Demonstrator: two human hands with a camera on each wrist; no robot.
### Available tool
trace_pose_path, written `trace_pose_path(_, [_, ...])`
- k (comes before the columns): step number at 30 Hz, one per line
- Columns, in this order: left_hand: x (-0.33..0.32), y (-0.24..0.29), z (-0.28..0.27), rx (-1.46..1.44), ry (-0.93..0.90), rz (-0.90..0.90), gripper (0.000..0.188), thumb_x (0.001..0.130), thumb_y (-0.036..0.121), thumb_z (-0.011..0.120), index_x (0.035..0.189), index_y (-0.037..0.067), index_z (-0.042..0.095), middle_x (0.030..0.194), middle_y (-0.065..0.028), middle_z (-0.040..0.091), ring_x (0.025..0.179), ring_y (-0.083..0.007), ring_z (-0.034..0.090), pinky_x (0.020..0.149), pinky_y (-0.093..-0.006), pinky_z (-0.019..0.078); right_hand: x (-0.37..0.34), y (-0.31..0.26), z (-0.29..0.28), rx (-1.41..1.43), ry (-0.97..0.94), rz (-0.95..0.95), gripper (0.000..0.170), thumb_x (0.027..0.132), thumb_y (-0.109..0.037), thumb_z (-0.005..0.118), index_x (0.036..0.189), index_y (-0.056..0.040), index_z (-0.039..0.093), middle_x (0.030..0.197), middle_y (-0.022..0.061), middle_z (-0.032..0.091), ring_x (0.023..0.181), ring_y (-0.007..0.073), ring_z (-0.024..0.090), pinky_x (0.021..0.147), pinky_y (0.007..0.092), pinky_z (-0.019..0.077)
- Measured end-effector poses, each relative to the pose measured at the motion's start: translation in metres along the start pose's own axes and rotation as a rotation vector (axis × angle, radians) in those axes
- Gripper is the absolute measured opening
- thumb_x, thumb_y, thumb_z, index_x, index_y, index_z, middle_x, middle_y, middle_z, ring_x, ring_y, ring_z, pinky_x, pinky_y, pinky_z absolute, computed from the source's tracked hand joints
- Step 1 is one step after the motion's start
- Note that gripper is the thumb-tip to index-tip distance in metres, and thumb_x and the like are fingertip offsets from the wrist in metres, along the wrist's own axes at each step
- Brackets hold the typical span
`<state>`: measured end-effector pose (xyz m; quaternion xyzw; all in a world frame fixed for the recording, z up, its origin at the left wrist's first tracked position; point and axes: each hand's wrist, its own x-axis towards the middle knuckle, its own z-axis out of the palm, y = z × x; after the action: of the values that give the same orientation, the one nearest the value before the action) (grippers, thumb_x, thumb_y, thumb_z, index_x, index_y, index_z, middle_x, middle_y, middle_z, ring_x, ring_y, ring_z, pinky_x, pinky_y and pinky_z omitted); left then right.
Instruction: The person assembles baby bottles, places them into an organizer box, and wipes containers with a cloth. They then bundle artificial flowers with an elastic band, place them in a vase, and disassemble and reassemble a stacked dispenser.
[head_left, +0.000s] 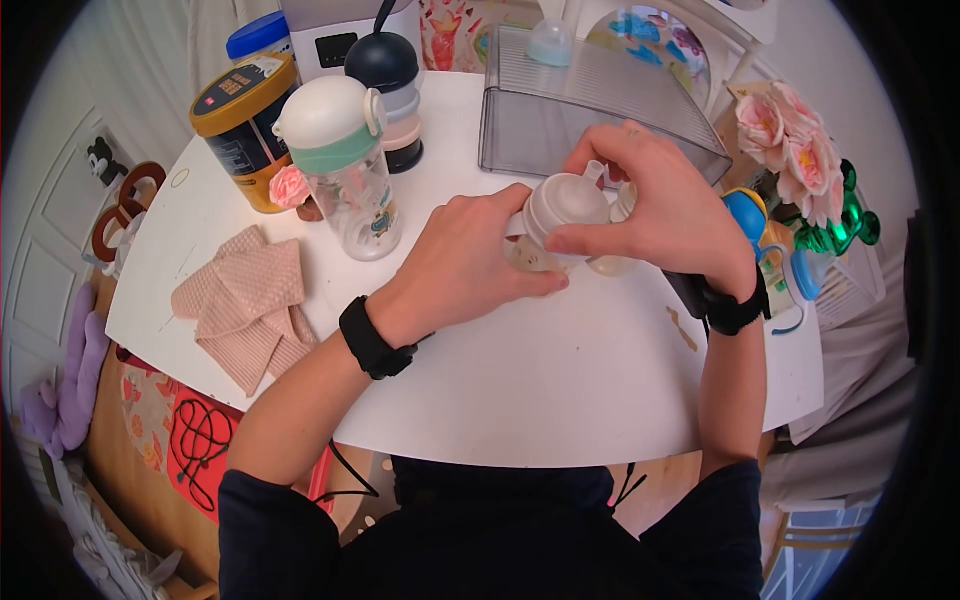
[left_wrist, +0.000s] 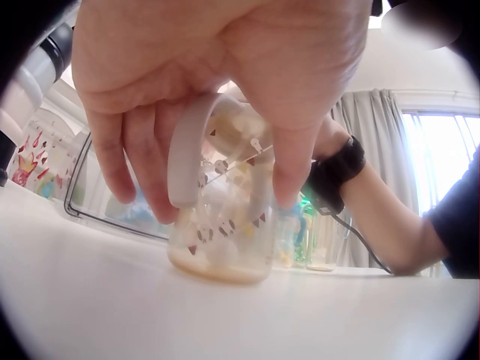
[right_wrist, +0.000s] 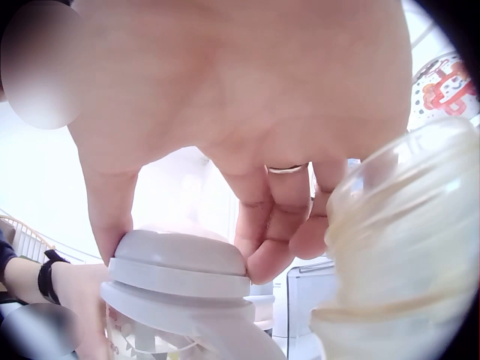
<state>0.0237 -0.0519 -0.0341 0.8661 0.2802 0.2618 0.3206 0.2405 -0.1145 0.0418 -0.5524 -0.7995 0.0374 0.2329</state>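
Observation:
A clear baby bottle (left_wrist: 225,244) with a printed animal pattern and grey-white handles stands on the white table, a little cream-coloured liquid at its base. My left hand (head_left: 465,255) holds its body, with fingers on one side and thumb on the other. Over its top, my right hand (head_left: 655,205) grips the grey-white lid (right_wrist: 180,262) between thumb and curled fingers. A translucent spout (head_left: 594,172) shows beside the lid. Close by my right hand is a second clear, ridged bottle (right_wrist: 405,247), partly hidden by that hand in the head view.
To the left are a pink cloth (head_left: 250,300), a tumbler with white-and-green lid (head_left: 345,170) and an orange-and-navy tub (head_left: 245,125). Behind stands a stacked container (head_left: 390,100). A grey translucent box (head_left: 540,120) carries a dome cap (head_left: 550,42). Pink flowers (head_left: 800,150) stand right.

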Motion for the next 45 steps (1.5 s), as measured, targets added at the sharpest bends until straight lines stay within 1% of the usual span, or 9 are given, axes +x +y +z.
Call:
trace_pose_path(4, [0.000, -0.001, 0.000, 0.019, 0.013, 0.020, 0.071, 0.074, 0.034, 0.097, 0.131, 0.001, 0.070, 0.103, -0.0163, 0.081, 0.092, -0.0322, 0.079, 0.082, -0.0395, 0.0605, 0.000, -0.008, 0.004, -0.100, 0.053, 0.046, 0.065, 0.074, -0.062, 0.089, 0.082, -0.0033, 0.061, 0.078, 0.0103, 0.062, 0.085, 0.0301, 0.056, 0.074, 0.0412, 0.0486])
trace_pose_path(11, [0.000, -0.001, 0.001, 0.043, 0.018, 0.036, 0.070, 0.074, 0.035, 0.097, 0.129, 0.001, 0.070, 0.101, -0.0161, 0.080, 0.092, -0.0327, 0.078, 0.082, -0.0411, 0.0600, 0.001, -0.008, -0.001, -0.288, -0.015, 0.172, 0.069, 0.073, -0.068, 0.087, 0.087, -0.0044, 0.065, 0.078, 0.0091, 0.063, 0.085, 0.0308, 0.057, 0.074, 0.0418, 0.0493])
trace_pose_path(16, [0.000, -0.001, 0.001, -0.008, 0.016, 0.027, 0.068, 0.074, 0.035, 0.097, 0.127, 0.001, 0.071, 0.103, -0.0167, 0.081, 0.093, -0.0330, 0.079, 0.084, -0.0405, 0.0607, -0.006, 0.008, 0.003, -0.004, 0.098, -0.145, 0.060, 0.075, -0.056, 0.090, 0.105, -0.0062, 0.073, 0.088, 0.0085, 0.065, 0.096, 0.0297, 0.058, 0.079, 0.0416, 0.0501])
trace_pose_path(23, [0.000, 0.000, 0.001, -0.008, 0.016, 0.030, 0.070, 0.073, 0.036, 0.097, 0.129, 0.001, 0.071, 0.101, -0.0161, 0.081, 0.088, -0.0322, 0.079, 0.081, -0.0395, 0.0607, -0.003, -0.004, -0.003, -0.065, -0.025, 0.001, 0.049, 0.072, -0.040, 0.095, 0.102, -0.0082, 0.072, 0.091, 0.0082, 0.063, 0.092, 0.0257, 0.059, 0.082, 0.0371, 0.0485])
trace_pose_path(26, [0.000, -0.002, 0.000, 0.005, 0.021, 0.040, 0.071, 0.073, 0.036, 0.097, 0.129, 0.001, 0.071, 0.100, -0.0161, 0.081, 0.086, -0.0319, 0.078, 0.079, -0.0396, 0.0601, 0.000, -0.008, -0.001, -0.107, -0.038, 0.081, 0.052, 0.070, -0.044, 0.096, 0.095, -0.0068, 0.070, 0.087, 0.0086, 0.062, 0.090, 0.0250, 0.058, 0.077, 0.0374, 0.0483])
trace_pose_path(28, [0.000, -0.002, 0.000, 0.018, 0.023, 0.043, 0.071, 0.073, 0.036, 0.096, 0.129, 0.001, 0.071, 0.100, -0.0161, 0.081, 0.085, -0.0318, 0.078, 0.078, -0.0397, 0.0598, -0.001, -0.008, 0.003, -0.149, 0.029, 0.024, 0.064, 0.074, -0.059, 0.088, 0.086, -0.0010, 0.065, 0.072, 0.0104, 0.063, 0.086, 0.0292, 0.057, 0.072, 0.0409, 0.0497])
trace_pose_path(32, [0.000, -0.002, 0.001, 0.038, 0.047, 0.033, 0.071, 0.072, 0.036, 0.096, 0.130, 0.002, 0.071, 0.099, -0.0164, 0.081, 0.087, -0.0326, 0.078, 0.079, -0.0397, 0.0596, 0.001, -0.006, 0.011, -0.081, 0.052, 0.036, 0.065, 0.075, -0.060, 0.088, 0.087, -0.0011, 0.064, 0.072, 0.0107, 0.062, 0.084, 0.0290, 0.057, 0.071, 0.0409, 0.0495])
trace_pose_path(40, [0.002, -0.003, -0.004, 0.049, 0.139, 0.051, 0.069, 0.073, 0.032, 0.096, 0.128, 0.002, 0.067, 0.105, -0.0164, 0.080, 0.089, -0.0319, 0.079, 0.081, -0.0374, 0.0600, 0.000, 0.008, 0.006, 0.126, 0.088, -0.027, 0.050, 0.084, -0.044, 0.088, 0.112, -0.0078, 0.070, 0.095, 0.0098, 0.069, 0.082, 0.0232, 0.059, 0.075, 0.0352, 0.0503])
trace_pose_path(45, [0.002, 0.002, -0.004, -0.207, 0.250, 0.156, 0.067, 0.079, 0.027, 0.096, 0.133, 0.004, 0.064, 0.107, -0.0097, 0.078, 0.088, -0.0169, 0.078, 0.081, -0.0321, 0.0608, 0.000, 0.021, -0.012, 0.309, 0.044, -0.019, 0.046, 0.089, -0.039, 0.086, 0.119, -0.0080, 0.070, 0.101, 0.0035, 0.071, 0.087, 0.0123, 0.060, 0.075, 0.0289, 0.0484])
